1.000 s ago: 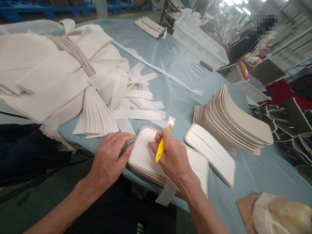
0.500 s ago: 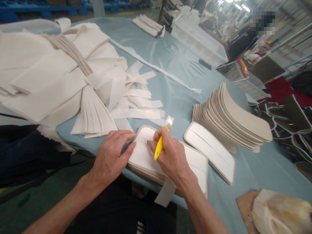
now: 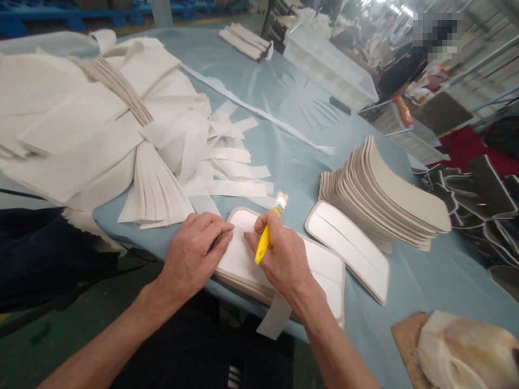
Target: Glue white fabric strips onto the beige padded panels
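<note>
My right hand (image 3: pixel 284 256) is closed around a paintbrush (image 3: pixel 263 244) with a yellow handle; its pale bristles point up and away. That hand's thumb and fingertips rest near the surface of a white panel (image 3: pixel 326 262) with rounded corners and a beige rim, the top one of a short stack at the table edge. My left hand (image 3: pixel 198 243) is at the panel's left end, thumb and forefinger pinched together over it. Whether something thin is between them, I cannot make out. A pale strip (image 3: pixel 275 317) hangs off the near edge beneath my right wrist.
Right of the stack lies another white panel (image 3: pixel 348 246), beside a row of curved beige pieces (image 3: pixel 389 189). Loose white strips (image 3: pixel 239 170) and a heap of cream fabric pieces (image 3: pixel 73 135) cover the left. A cloth-wrapped container (image 3: pixel 458 346) stands front right; a plastic crate (image 3: pixel 330 67) behind.
My left hand has slid slightly to the right, its fingertips moving from the panel's left edge further onto its surface. The right hand with the paintbrush stays nearly where it was.
</note>
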Demonstrator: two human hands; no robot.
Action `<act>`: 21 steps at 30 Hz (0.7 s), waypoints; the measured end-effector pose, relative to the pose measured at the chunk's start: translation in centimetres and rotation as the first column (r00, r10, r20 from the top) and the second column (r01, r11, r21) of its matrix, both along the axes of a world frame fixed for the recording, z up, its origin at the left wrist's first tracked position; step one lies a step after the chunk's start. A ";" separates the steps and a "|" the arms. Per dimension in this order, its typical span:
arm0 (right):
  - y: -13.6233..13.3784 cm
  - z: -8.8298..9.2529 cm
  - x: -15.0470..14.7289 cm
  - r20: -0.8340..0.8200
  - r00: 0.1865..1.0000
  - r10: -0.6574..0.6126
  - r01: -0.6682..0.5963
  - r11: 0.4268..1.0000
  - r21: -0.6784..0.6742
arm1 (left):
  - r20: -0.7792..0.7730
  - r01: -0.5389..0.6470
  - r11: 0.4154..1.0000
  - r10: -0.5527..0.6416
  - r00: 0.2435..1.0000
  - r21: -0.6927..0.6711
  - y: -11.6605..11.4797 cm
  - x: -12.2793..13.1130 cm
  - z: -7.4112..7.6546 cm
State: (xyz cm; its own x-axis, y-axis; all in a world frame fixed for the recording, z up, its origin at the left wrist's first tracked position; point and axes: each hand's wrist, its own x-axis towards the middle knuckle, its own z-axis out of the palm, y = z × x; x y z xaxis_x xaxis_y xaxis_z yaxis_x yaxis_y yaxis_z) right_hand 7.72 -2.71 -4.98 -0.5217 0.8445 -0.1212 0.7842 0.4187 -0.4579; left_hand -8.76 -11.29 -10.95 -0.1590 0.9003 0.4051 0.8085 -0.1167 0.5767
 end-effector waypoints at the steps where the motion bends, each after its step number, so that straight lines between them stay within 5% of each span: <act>1: 0.0 0.0 -0.1 0.012 1.000 -0.003 0.003 1.000 -0.001 | -0.010 0.013 1.000 -0.014 1.000 -0.015 0.2 0.0 0.0; 8: 0.2 1.0 0.1 0.077 0.997 0.022 -0.019 0.999 -0.043 | -0.005 0.058 0.983 -0.059 0.998 -0.173 0.8 -0.5 0.3; 21: 0.1 1.4 4.5 0.016 0.999 -0.039 0.039 0.999 -0.031 | 0.083 0.084 0.974 -0.068 0.994 -0.208 0.9 -1.0 0.3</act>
